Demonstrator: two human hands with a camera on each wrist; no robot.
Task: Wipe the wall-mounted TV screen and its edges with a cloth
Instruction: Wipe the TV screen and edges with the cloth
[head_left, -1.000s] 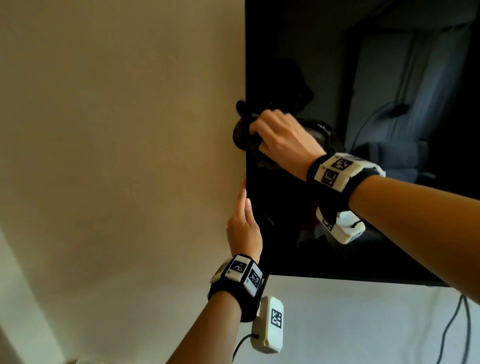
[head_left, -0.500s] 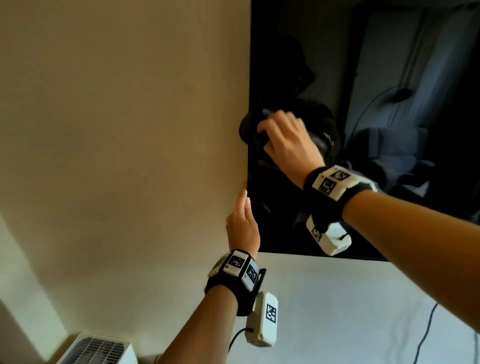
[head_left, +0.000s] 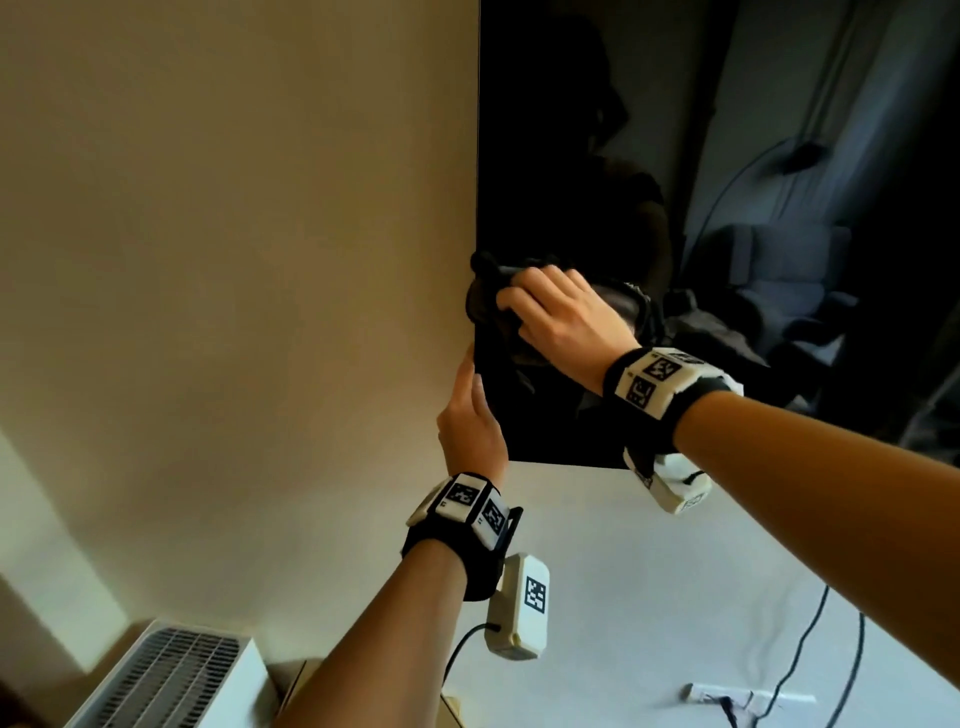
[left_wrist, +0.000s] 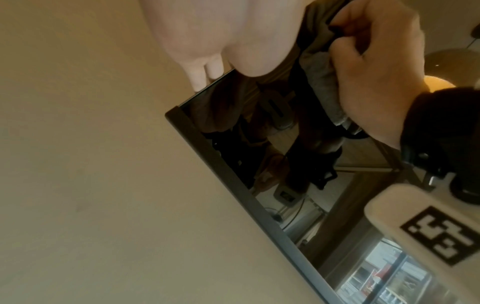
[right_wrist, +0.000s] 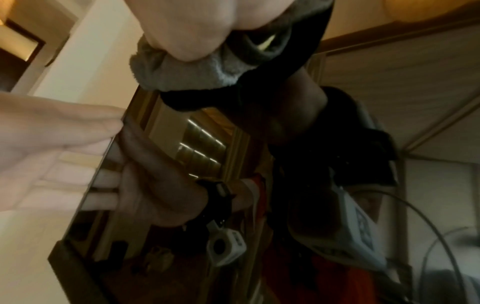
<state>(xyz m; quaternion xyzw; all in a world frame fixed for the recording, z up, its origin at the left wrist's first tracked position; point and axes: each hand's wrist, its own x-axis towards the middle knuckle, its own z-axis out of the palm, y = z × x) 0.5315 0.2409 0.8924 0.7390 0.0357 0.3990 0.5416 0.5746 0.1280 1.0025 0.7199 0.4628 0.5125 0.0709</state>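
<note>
The black wall-mounted TV (head_left: 597, 130) fills the upper right of the head view. My right hand (head_left: 561, 317) grips a bunched dark grey cloth (head_left: 480, 301) and presses it on the TV's left edge, a little above the lower left corner. The cloth (right_wrist: 187, 76) wraps over that edge. Just below, my left hand (head_left: 470, 426) rests on the same edge. Its fingers (right_wrist: 101, 176) lie straight behind the panel. In the left wrist view the TV's corner (left_wrist: 172, 114) sits below my left hand (left_wrist: 207, 37), with the cloth (left_wrist: 319, 82) at the upper right.
A beige wall (head_left: 234, 260) lies left of the TV, a white wall (head_left: 623, 571) below it. A white unit with a grille top (head_left: 166, 675) stands at the bottom left. Dark cables (head_left: 810, 649) hang at the lower right above a small white strip (head_left: 748, 693).
My right hand has slid the cloth down the TV's left edge, closer to my left hand. The view has tilted down and the white grille unit has come into sight.
</note>
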